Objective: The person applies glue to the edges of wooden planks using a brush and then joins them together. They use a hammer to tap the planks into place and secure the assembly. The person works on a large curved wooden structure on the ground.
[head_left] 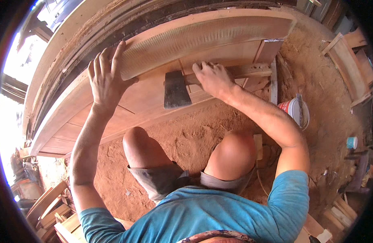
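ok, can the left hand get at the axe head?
Probably yes: the left hand is spread on the board, and nothing visible blocks the way to the axe head. The right hand grips the handle.

White bucket (293,110) with red marking set on sandy floor (320,105); small blue-and-white tub (352,142) placed farther right; framed wooden piece (348,69) seen at upper right; wood offcuts (53,204) heaped at lower left.
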Tool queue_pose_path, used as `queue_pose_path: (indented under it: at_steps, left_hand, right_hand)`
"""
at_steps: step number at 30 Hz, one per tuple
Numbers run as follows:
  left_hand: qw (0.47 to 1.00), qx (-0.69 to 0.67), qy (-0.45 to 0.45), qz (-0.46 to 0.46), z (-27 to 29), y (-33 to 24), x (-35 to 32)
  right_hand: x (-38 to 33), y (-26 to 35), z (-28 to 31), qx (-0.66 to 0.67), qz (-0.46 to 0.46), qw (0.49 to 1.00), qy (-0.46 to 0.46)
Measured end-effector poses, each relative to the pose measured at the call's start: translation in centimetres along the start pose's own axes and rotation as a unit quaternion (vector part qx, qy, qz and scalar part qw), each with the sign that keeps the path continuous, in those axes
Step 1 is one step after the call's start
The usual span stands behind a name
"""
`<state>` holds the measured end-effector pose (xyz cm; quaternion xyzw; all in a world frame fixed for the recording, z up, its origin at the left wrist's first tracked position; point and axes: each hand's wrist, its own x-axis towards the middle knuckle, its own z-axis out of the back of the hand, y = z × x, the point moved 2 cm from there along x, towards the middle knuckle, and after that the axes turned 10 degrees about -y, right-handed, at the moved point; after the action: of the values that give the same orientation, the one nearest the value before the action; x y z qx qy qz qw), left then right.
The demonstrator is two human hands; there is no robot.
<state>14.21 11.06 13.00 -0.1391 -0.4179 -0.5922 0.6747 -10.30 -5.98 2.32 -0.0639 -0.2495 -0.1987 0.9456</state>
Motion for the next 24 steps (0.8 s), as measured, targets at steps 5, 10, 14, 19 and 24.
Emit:
queue_pose_path:
  at_steps: [5, 10, 14, 19, 24]
  left_hand:
    - [1.000, -0.004, -0.003, -0.003, -0.4, 0.1, 0.0]
    - [1.000, 0.001, 0.002, -0.009, 0.0, -0.8, 0.2]
    - [0.993, -0.006, 0.115, 0.032, 3.6, -0.2, 1.6]
    - [0.856, -0.295, 0.424, 0.020, 2.1, 4.2, 7.6]
    - [0.660, -0.505, 0.543, 0.121, 3.1, 3.6, 8.5]
  right_hand:
    - [0.7, 0.0, 1.4, 0.076, -0.082, 0.992, 0.066]
    - [-0.3, -0.9, 9.0, 0.405, -0.152, 0.900, 0.052]
    - [3.3, -1.1, 20.5, 0.451, -0.248, 0.858, -0.001]
    - [6.3, 0.2, 31.5, 0.216, -0.310, 0.924, -0.057]
    - [3.2, -0.9, 30.1, 0.085, -0.174, 0.981, 0.015]
